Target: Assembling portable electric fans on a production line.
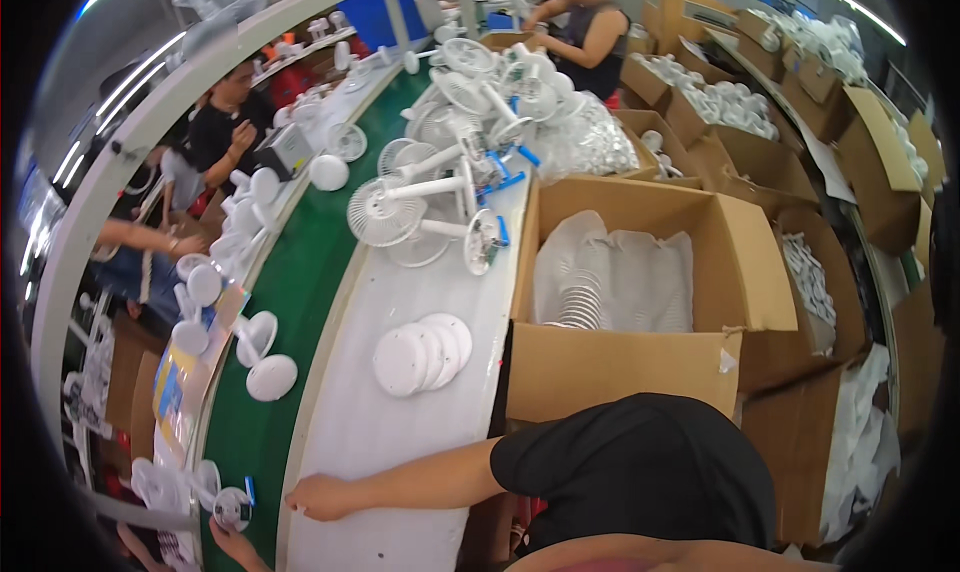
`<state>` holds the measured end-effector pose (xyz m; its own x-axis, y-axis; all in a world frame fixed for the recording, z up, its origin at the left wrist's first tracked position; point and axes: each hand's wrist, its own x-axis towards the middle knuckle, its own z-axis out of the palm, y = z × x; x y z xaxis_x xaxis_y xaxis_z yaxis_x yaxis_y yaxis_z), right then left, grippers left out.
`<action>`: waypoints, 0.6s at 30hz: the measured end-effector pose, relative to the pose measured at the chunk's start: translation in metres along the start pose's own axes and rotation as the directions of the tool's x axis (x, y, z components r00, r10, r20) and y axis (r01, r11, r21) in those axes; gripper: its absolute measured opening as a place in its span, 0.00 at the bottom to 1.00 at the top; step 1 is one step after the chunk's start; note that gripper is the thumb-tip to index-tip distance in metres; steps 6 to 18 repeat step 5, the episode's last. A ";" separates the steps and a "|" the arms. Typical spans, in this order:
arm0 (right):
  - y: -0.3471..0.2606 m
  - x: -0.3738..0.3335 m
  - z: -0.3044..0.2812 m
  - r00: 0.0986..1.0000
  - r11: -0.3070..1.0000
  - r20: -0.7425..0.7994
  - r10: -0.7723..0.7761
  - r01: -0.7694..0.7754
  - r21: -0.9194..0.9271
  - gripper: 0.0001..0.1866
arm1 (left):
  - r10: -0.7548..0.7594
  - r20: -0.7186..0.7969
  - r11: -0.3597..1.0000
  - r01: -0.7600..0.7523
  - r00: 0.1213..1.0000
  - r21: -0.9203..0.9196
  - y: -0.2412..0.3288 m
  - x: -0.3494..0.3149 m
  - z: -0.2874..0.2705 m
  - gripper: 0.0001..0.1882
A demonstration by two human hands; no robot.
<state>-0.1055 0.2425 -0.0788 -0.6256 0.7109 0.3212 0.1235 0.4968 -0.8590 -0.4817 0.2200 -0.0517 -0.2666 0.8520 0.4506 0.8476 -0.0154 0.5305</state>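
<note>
My right hand (322, 497) is closed at the left edge of the white worktop (340, 432), beside the green conveyor belt; what its fingers hold, if anything, is hidden. At the lower left, my left hand (238, 544) grips the round base of a white fan stand (232, 509). The open underside of that base shows dark inner parts, and a blue piece sticks up from it. Several white round discs (405, 360) lie overlapping on the worktop ahead of my right arm. Beyond them, white fans (400, 207) with round grilles and blue pieces are heaped up.
White fan stands (270, 377) lie on the green belt (285, 302). An open cardboard box (620, 372) with plastic wrap and stacked fan grilles stands right of the worktop. A metal frame (70, 272) rises at left. People (590, 32) work nearby. More boxes of parts (720, 112) line the right side.
</note>
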 end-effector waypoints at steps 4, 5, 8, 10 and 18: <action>-0.010 0.008 0.007 0.998 0.998 0.017 -0.062 0.062 -0.003 0.11 | -0.003 -0.092 0.962 -0.023 0.996 -0.272 -0.001 0.005 0.009 0.13; -0.011 0.009 0.010 0.999 0.999 0.003 -0.049 0.049 -0.003 0.11 | 0.006 -0.076 0.961 -0.027 0.997 -0.277 -0.001 0.012 0.014 0.13; -0.011 0.009 0.010 0.999 0.999 0.003 -0.049 0.049 -0.003 0.11 | 0.006 -0.076 0.961 -0.027 0.997 -0.277 -0.001 0.012 0.014 0.13; -0.011 0.009 0.010 0.999 0.999 0.003 -0.049 0.049 -0.003 0.11 | 0.006 -0.076 0.961 -0.027 0.997 -0.277 -0.001 0.012 0.014 0.13; -0.011 0.009 0.010 0.999 0.999 0.003 -0.049 0.049 -0.003 0.11 | 0.006 -0.076 0.961 -0.027 0.997 -0.277 -0.001 0.012 0.014 0.13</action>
